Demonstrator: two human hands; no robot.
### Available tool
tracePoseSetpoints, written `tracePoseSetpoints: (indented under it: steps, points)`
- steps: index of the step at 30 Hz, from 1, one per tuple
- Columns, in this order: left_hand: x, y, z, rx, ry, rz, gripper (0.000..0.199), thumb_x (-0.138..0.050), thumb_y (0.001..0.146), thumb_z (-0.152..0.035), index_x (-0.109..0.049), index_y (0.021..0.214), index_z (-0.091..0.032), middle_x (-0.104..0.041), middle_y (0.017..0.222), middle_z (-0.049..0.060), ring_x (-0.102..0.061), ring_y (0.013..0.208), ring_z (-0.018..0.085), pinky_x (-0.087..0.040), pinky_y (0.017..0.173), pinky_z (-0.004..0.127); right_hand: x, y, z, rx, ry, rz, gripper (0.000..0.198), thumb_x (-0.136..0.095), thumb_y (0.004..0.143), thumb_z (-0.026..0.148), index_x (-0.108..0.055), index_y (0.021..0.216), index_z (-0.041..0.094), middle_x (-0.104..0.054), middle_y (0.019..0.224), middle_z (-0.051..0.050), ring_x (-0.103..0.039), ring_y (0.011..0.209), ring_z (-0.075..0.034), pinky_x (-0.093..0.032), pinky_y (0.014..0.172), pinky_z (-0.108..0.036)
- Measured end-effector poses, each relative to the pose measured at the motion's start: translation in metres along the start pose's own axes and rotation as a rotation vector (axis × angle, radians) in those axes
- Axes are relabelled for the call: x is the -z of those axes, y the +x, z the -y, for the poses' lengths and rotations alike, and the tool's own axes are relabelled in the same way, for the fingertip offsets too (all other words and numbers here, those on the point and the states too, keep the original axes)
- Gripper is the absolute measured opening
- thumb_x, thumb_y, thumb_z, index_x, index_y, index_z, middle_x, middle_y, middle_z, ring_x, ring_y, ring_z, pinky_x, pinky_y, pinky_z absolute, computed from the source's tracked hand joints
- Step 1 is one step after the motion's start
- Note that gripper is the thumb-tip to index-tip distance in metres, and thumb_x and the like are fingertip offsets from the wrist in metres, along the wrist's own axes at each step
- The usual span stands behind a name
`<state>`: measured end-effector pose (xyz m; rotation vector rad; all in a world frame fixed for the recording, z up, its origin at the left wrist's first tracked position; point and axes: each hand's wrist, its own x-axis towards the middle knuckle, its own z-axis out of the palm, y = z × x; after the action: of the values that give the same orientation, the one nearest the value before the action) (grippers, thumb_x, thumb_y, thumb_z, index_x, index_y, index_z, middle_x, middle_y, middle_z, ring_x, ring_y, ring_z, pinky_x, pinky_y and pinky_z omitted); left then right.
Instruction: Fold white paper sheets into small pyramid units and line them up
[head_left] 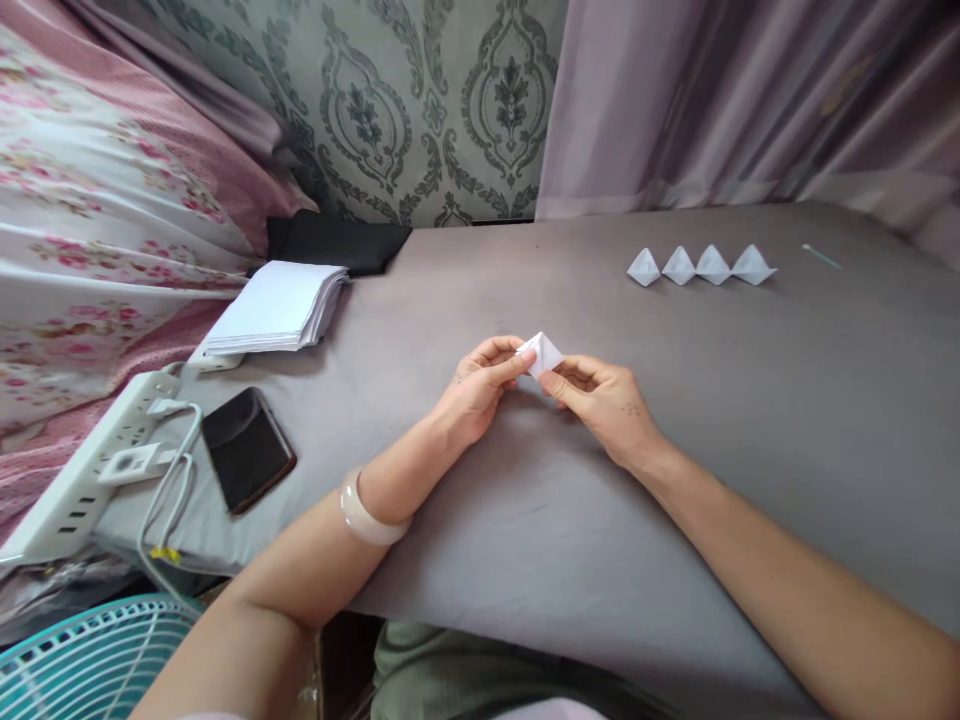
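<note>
Between both hands, a little above the grey cloth (480, 500), is a small piece of folded white paper (546, 353) with a pointed top. My left hand (484, 385) pinches its left side, thumb across the front face. My right hand (604, 395) grips its lower right edge between thumb and fingers. The fingers behind the paper are partly hidden. Several folded white paper shapes with pointed tops (713, 264) stand in a row at the back right, apart from my hands.
At the left lie a stack of white paper (270, 300), a black folded item (337, 240), a phone (249, 448) and a white power strip (86, 480) with cables. A thin green stick (823, 257) rests at the far right. A blue-and-white fan grille (90, 660) stands at the lower left.
</note>
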<state>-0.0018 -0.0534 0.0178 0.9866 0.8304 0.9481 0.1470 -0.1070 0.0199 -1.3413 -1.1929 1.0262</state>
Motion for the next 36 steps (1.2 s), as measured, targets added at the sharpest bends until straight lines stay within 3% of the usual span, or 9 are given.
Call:
tracePoseSetpoints:
  steps: [6,10,16,19,21,25,28,36]
  points:
    - [-0.001,-0.002,0.003,-0.042,0.106,0.055,0.023,-0.077,0.072,-0.035,-0.065,0.079,-0.017,-0.065,0.076,0.0,-0.054,0.069,0.009,-0.04,0.069,0.024,-0.001,0.001,-0.004,0.047,0.011,-0.116,0.03,-0.072,0.073,0.047,-0.073,0.087,0.02,-0.068,0.074,-0.002,-0.06,0.069,-0.015,-0.046,0.064,-0.028]
    - [0.001,-0.003,0.001,-0.135,0.379,0.036,0.025,-0.074,0.075,-0.04,-0.066,0.081,-0.017,-0.065,0.081,0.002,-0.055,0.073,0.012,-0.041,0.07,0.026,0.006,0.003,-0.005,0.084,-0.111,-0.074,0.028,-0.07,0.077,0.045,-0.072,0.085,0.019,-0.069,0.076,-0.003,-0.059,0.068,-0.015,-0.045,0.064,-0.029]
    - [0.009,0.001,0.001,-0.695,1.089,0.038,0.019,-0.064,0.086,-0.032,-0.064,0.102,-0.021,-0.065,0.103,0.007,-0.055,0.095,0.018,-0.043,0.086,0.031,0.017,0.001,-0.003,0.518,-0.779,-0.029,0.022,-0.052,0.093,0.03,-0.07,0.089,0.018,-0.067,0.085,-0.006,-0.055,0.072,-0.015,-0.039,0.067,-0.029]
    - [0.012,0.003,0.004,-0.923,1.311,0.116,0.018,-0.051,0.095,-0.03,-0.064,0.1,-0.02,-0.065,0.1,0.007,-0.054,0.091,0.018,-0.043,0.086,0.032,0.019,0.002,-0.002,0.706,-1.157,-0.038,0.028,-0.045,0.096,0.023,-0.069,0.085,0.016,-0.066,0.082,-0.007,-0.053,0.074,-0.017,-0.033,0.067,-0.032]
    - [0.013,0.004,0.006,-0.999,1.407,0.133,0.021,-0.045,0.097,-0.028,-0.064,0.098,-0.018,-0.066,0.097,0.007,-0.054,0.087,0.018,-0.045,0.082,0.031,0.018,0.004,-0.003,0.786,-1.318,-0.053,0.032,-0.043,0.096,0.02,-0.068,0.078,0.016,-0.063,0.074,-0.007,-0.049,0.069,-0.017,-0.03,0.065,-0.033]
    - [0.012,0.006,0.009,-0.984,1.556,0.165,0.026,-0.04,0.099,-0.025,-0.064,0.095,-0.015,-0.066,0.094,0.008,-0.054,0.083,0.018,-0.046,0.079,0.031,0.014,0.009,-0.007,0.82,-1.433,-0.026,0.032,-0.043,0.095,0.015,-0.065,0.072,0.016,-0.061,0.071,-0.006,-0.047,0.066,-0.016,-0.027,0.065,-0.034]
    - [0.012,0.007,0.011,-0.895,1.618,0.248,0.029,-0.038,0.099,-0.023,-0.065,0.092,-0.014,-0.066,0.094,0.009,-0.055,0.082,0.018,-0.047,0.08,0.031,0.012,0.009,-0.012,0.742,-1.415,0.042,0.028,-0.045,0.094,0.014,-0.066,0.075,0.015,-0.063,0.076,-0.007,-0.051,0.07,-0.017,-0.03,0.065,-0.033]
    - [0.015,0.007,0.014,-0.689,1.455,0.291,0.025,-0.044,0.097,-0.025,-0.067,0.095,-0.017,-0.066,0.098,0.007,-0.06,0.091,0.018,-0.049,0.084,0.03,0.032,0.003,-0.02,0.41,-0.941,0.159,0.018,-0.054,0.093,0.027,-0.071,0.099,0.023,-0.068,0.103,-0.003,-0.062,0.086,-0.017,-0.042,0.07,-0.029]
